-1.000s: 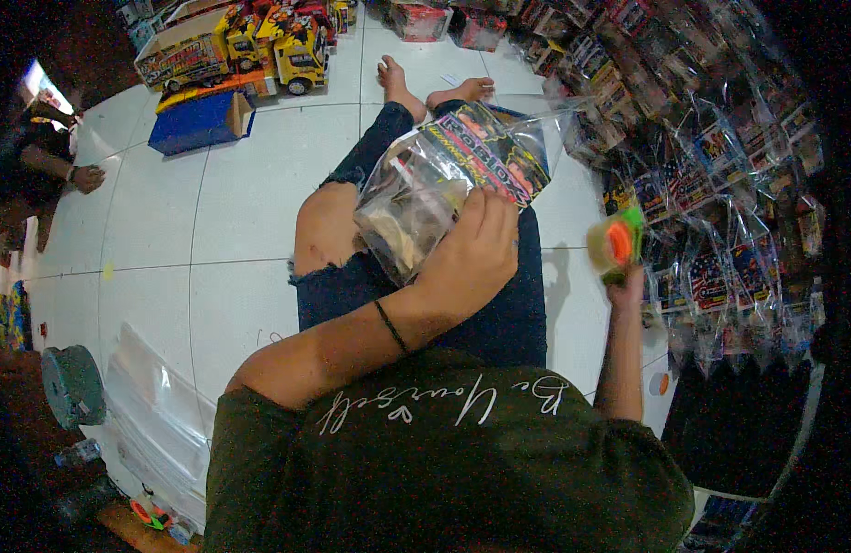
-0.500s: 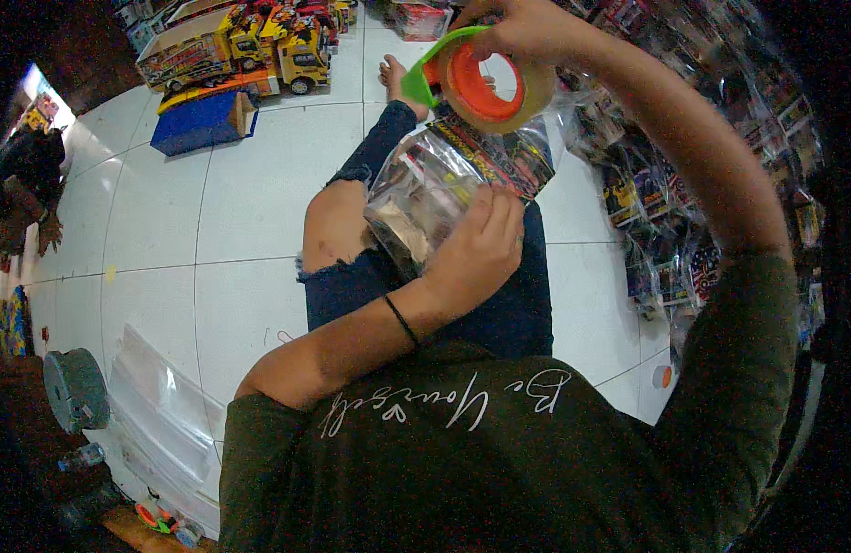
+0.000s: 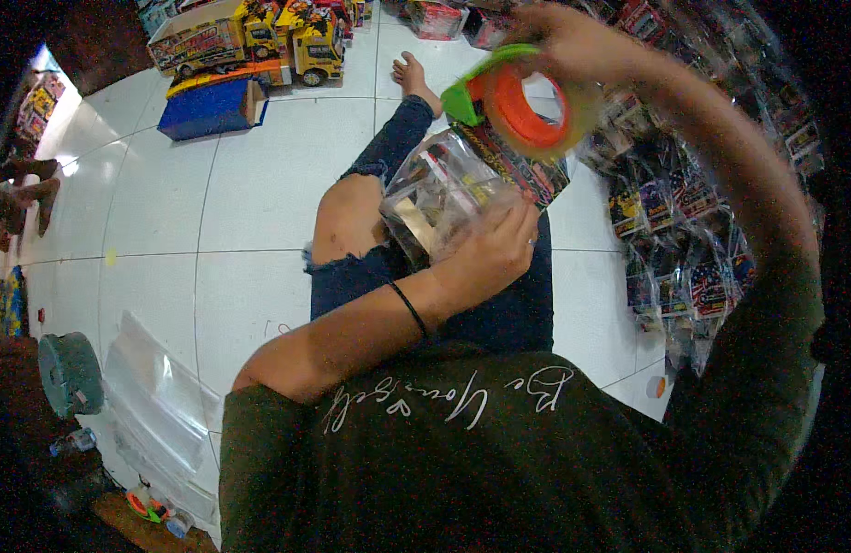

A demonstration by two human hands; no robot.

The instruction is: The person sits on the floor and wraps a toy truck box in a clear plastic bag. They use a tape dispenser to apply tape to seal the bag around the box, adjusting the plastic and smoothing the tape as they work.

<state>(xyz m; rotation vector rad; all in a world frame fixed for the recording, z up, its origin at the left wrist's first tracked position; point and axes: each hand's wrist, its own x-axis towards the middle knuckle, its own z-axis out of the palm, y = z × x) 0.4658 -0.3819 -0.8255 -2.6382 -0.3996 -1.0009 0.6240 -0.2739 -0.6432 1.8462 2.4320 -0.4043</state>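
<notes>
My left hand (image 3: pixel 495 238) is closed on the near right side of a box wrapped in clear plastic (image 3: pixel 435 194), which rests tilted over my lap. Through the wrap show pale brown and white parts, and a dark printed panel (image 3: pixel 545 184) makes up its far right side. Above that panel my right hand (image 3: pixel 568 41), smeared by motion, grips a green tape dispenser (image 3: pixel 467 92) from above. A wide roll of tape with an orange core (image 3: pixel 527 115) sits in the dispenser. Whether a strip of tape runs down to the box, I cannot tell.
Yellow toy trucks (image 3: pixel 310 51) and a blue box (image 3: pixel 209 111) stand at the far left. Many plastic-wrapped packages (image 3: pixel 670 198) are piled along the right. Clear plastic sheets (image 3: pixel 158 396) lie at left beside a grey-green round object (image 3: pixel 70 373). Another person's limbs (image 3: pixel 24 198) show at the left edge.
My right hand has moved the tape dispenser a little to the right and down. My left hand keeps its hold on the wrapped box. The person at the left edge has shifted.
</notes>
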